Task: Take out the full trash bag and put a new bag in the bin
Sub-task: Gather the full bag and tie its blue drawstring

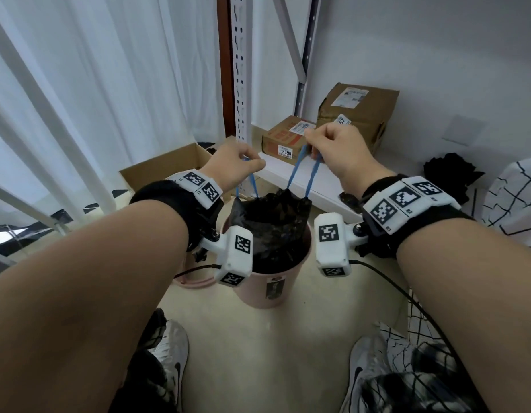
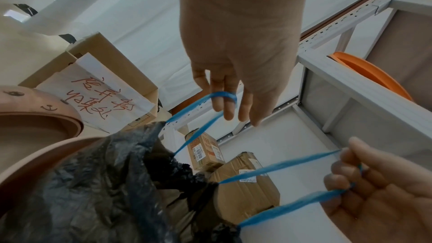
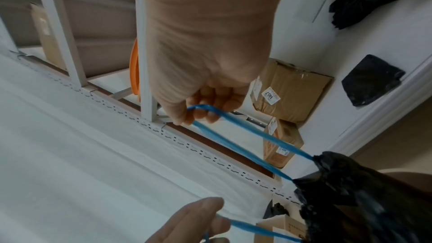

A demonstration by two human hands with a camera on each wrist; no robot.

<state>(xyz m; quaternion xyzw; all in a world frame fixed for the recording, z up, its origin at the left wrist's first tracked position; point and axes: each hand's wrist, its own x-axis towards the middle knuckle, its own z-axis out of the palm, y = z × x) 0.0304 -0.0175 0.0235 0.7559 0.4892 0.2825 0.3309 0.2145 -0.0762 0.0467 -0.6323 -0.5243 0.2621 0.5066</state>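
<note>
A pink bin (image 1: 273, 289) stands on the floor between my feet. The full black trash bag (image 1: 273, 225) sits in it, its top gathered and pulled up above the rim. Two blue drawstring loops rise from the bag's mouth. My left hand (image 1: 246, 162) grips the left loop (image 1: 252, 183), which runs round two curled fingers (image 2: 222, 99) in the left wrist view. My right hand (image 1: 321, 141) grips the right loop (image 1: 303, 171), with the fingers curled round the string (image 3: 233, 132). Both hands are held above the bag and a little apart.
Two taped cardboard boxes (image 1: 288, 138) (image 1: 359, 111) sit on a low white shelf behind the bin. An open cardboard box (image 1: 166, 171) stands at the left by the white curtain (image 1: 79, 99). Crumpled black bags (image 1: 449, 174) lie at the right. A pink lid (image 2: 30, 103) rests beside the bin.
</note>
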